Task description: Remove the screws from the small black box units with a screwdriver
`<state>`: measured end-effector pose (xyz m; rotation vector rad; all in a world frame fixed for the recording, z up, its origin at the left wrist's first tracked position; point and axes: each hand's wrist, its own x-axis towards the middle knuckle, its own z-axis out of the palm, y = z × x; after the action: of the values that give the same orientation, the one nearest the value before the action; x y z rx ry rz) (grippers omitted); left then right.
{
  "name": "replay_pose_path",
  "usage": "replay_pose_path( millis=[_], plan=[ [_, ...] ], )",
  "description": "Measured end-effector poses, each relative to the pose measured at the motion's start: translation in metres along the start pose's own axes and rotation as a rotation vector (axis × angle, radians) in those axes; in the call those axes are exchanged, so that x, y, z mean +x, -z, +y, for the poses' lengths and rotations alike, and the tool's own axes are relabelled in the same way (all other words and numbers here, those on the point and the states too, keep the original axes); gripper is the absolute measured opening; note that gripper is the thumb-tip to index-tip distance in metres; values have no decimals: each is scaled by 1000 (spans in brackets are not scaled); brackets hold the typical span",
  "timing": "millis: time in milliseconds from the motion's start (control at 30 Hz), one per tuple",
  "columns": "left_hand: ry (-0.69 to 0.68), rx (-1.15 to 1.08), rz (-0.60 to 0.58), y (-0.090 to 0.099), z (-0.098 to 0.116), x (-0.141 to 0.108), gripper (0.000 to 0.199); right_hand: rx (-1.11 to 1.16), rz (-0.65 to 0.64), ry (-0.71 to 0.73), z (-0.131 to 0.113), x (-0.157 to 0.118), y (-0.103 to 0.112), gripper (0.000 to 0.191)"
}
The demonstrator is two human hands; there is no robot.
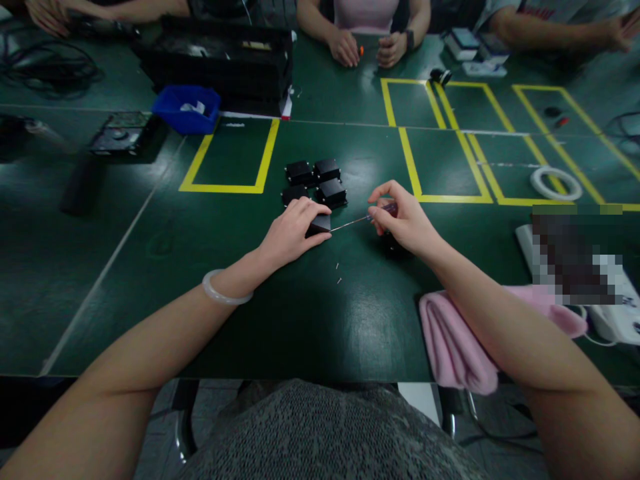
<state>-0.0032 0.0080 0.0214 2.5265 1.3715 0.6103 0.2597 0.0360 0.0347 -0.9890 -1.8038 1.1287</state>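
Observation:
My left hand (295,233) is wrapped over a small black box (321,225) on the green table. In my right hand (400,217) is a screwdriver (355,221), its handle between my fingers and its thin shaft reaching left to the side of that box. Behind my left hand stand several similar black boxes (331,191), grouped close together. Two small screws (339,280) lie on the table nearer to me. Something dark (393,247) sits under my right hand, mostly hidden.
Pink cloth (457,340) lies under my right forearm, near a white power strip (620,293). A blue bin (187,110) and black crate (220,67) stand at the back left; tape roll (556,183) at right. Other people's hands (345,48) rest across the table.

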Motion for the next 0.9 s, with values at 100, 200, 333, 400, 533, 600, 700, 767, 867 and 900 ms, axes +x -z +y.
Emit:
replay_pose_path(
  millis=[100,200,333,400,533,600,700,767,867,900],
  plan=[
    [-3,-40,6,-2,-1,1,37,-26,8,9,-3,0,-1,17],
    [-13,-93,11,-5,-3,1,37,-48,7,15,-9,1,-1,21],
    [-6,-159,3,-7,-5,0,37,-118,14,53,-21,7,0,23],
    [4,-184,-6,-7,-6,-2,40,-198,11,114,-28,13,0,23],
    [18,-203,-22,-4,-8,-6,45,-303,-30,200,-42,29,-5,24],
    [19,-185,-30,-1,-10,-7,43,-314,-68,204,-47,37,-10,25],
    [15,-128,-41,3,-12,-8,40,-329,-95,220,-50,45,-17,24],
    [4,-83,-52,6,-12,-7,39,-326,-102,227,-50,47,-19,22],
    [-22,-21,-70,10,-11,-6,39,-330,-101,221,-50,46,-20,22],
    [-31,2,-72,11,-11,-6,38,-341,-97,218,-50,44,-19,22]
  ],
)
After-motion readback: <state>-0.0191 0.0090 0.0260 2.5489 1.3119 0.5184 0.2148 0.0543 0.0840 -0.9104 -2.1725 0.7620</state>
